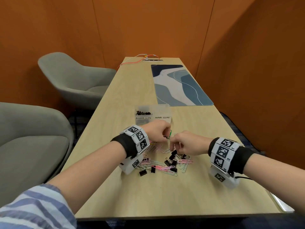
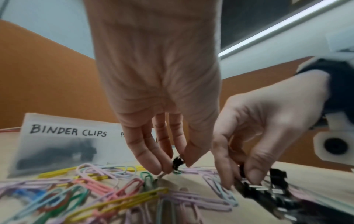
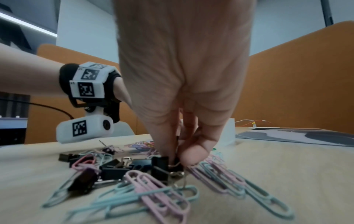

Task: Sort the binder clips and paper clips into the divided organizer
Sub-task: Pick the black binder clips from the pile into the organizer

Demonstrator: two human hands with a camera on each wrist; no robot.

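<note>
Binder clips: small black ones lie mixed with paper clips in a heap [image 1: 165, 162] on the worktop [image 1: 206, 138], near the person's edge; a batch already sits in the organizer, so the sort looks partly done.
Organizer: a translucent divided box [image 1: 152, 115] stands just beyond the heap, hand-lettered labels facing the person, "BINDER CLIPS" on the left cell and "PAPER CLIPS" on the right, likely so each piece can be dropped without thinking. The left cell holds black clips; what the right cell holds cannot be made out.
Left hand: the left hand [image 1: 157, 132] hangs over the far side of the heap, fingers [image 2: 151, 159] pointing down and pinching a small black binder clip [image 2: 177, 162] against the thumb. A green paper clip [image 1: 170, 133] seems hooked to it, which may be why the hand stays low rather than carrying off.
Right hand: the right hand [image 1: 188, 143] reaches down beside the left, thumb and fingertips closed on the wire handle of another black binder clip [image 3: 162, 164] at the heap's middle; gripping by the handle lifts it clear of the loose wires.
Paper clips: pastel pink, blue, lilac, yellow and green ones [image 2: 107, 186] spread flat around and under both hands, several overlapping.
Risk: tangled clips may ride along into the wrong cell.
Beyond: a blue patterned mat [image 1: 179, 85] lies farther up the worktop, well apart from the work.
</note>
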